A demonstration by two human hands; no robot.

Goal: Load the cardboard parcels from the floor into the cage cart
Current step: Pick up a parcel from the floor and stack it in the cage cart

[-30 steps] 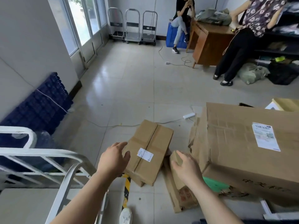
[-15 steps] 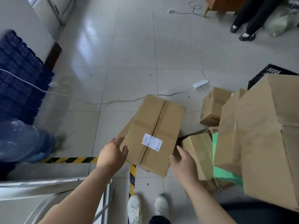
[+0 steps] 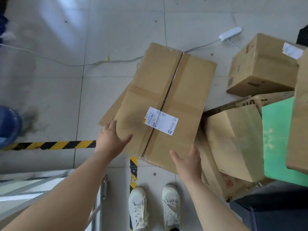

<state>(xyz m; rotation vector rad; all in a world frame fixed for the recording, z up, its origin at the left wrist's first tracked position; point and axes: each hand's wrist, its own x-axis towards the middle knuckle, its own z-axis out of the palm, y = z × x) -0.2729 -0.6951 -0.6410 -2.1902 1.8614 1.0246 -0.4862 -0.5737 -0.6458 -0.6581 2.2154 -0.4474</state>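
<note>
The taped brown cardboard parcel point(image 3: 166, 90) lies on the grey tiled floor point(image 3: 50, 97). The left hand point(image 3: 111, 140) touches its near-left edge and the right hand point(image 3: 188, 162) its near-right corner, both with fingers point(image 3: 110, 128) straight and spread.

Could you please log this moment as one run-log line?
phase: pre-grasp, parcel | left hand: open, at its left edge | right hand: open, at its near corner | label: facing up

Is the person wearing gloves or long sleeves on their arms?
No gloves. The left hand and right hand are bare. The left forearm and right forearm are bare too, with no sleeve showing within the picture. No watch, bracelet or ring shows.
</note>
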